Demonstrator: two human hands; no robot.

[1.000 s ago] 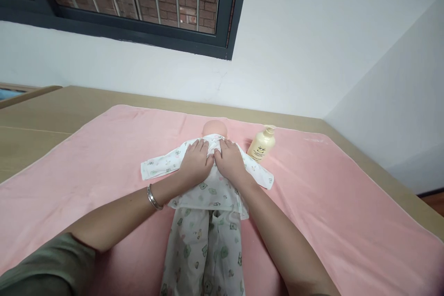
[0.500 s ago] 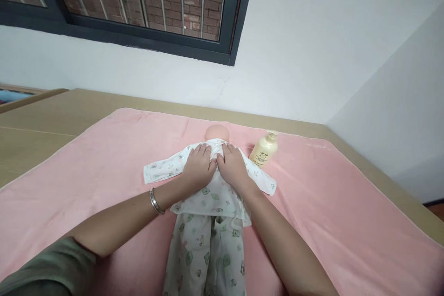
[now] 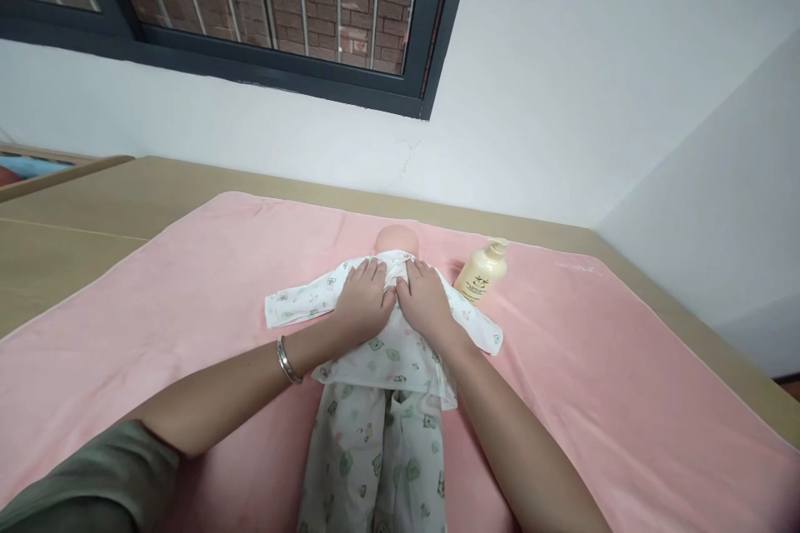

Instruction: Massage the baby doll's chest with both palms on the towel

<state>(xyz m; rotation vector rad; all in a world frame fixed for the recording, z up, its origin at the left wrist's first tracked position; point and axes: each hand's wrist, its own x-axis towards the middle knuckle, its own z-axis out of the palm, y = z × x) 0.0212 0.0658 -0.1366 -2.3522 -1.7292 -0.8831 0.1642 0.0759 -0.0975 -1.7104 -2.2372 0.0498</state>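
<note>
Both grips flat on doll (image 3: pixel 387 333) chest; bottle (image 3: pixel 481 273) near right hand (image 3: pixel 422 300).

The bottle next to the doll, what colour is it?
The bottle is pale creamy yellow, seen best in the head view.

A doll (image 3: pixel 396 240) in a white printed shirt (image 3: pixel 381 325) lies flat, chest under both hands, sleeves spread sideways.

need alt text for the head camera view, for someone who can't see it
Left hand and right hand lie flat, side by side, on the chest of a baby doll in printed pyjamas, lying on a pink towel. A cream pump bottle stands right of the doll's head.
</note>
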